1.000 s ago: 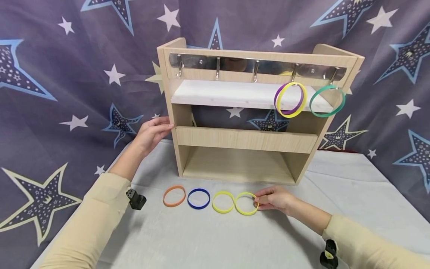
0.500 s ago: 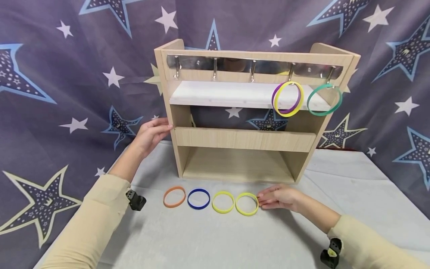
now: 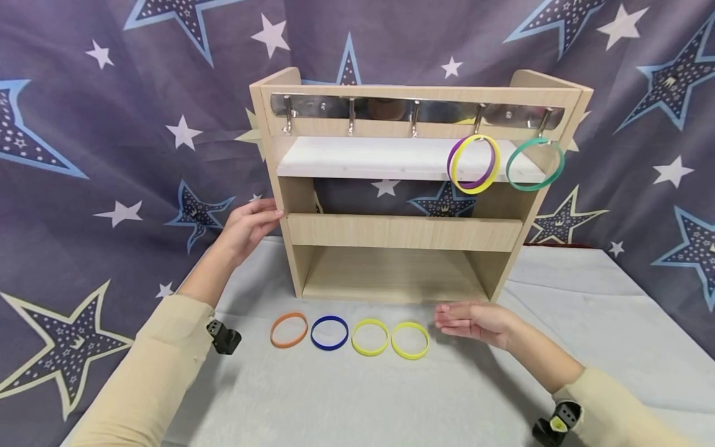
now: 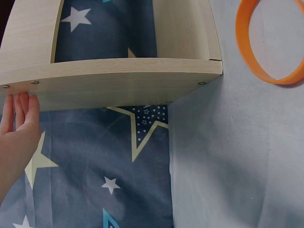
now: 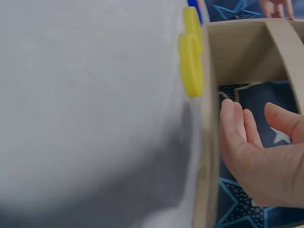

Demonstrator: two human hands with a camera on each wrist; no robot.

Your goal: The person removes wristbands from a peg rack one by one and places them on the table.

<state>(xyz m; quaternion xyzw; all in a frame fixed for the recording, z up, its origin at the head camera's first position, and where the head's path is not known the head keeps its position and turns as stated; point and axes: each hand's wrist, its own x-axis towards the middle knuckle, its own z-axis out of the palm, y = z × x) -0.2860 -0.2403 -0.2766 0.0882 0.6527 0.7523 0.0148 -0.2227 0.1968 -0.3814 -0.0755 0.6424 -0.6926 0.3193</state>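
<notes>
My left hand [image 3: 246,228] rests its fingertips on the left side panel of a light wooden shelf [image 3: 408,232]. In the left wrist view its fingers [image 4: 19,109] are fairly straight against the panel. My right hand [image 3: 476,322] holds nothing, fingers extended, just right of a yellow wristband [image 3: 393,345] lying on the table. Left of that lie another yellow wristband [image 3: 354,343], a blue wristband [image 3: 314,341] and an orange wristband [image 3: 272,336], in a row. A purple wristband [image 3: 449,162] and a yellow wristband [image 3: 496,165] share one hook; a green wristband [image 3: 560,168] hangs on the rightmost.
A metal rail [image 3: 447,112] with several hooks runs along the shelf's top front; its three left hooks hold nothing. A white board [image 3: 363,158] spans the shelf below it. A dark star-patterned curtain [image 3: 139,155] stands behind the grey-white tablecloth [image 3: 313,397].
My right hand has let go of the rightmost yellow wristband and moved right, away from it. The left hand stays at the shelf's side; the head view has shifted slightly.
</notes>
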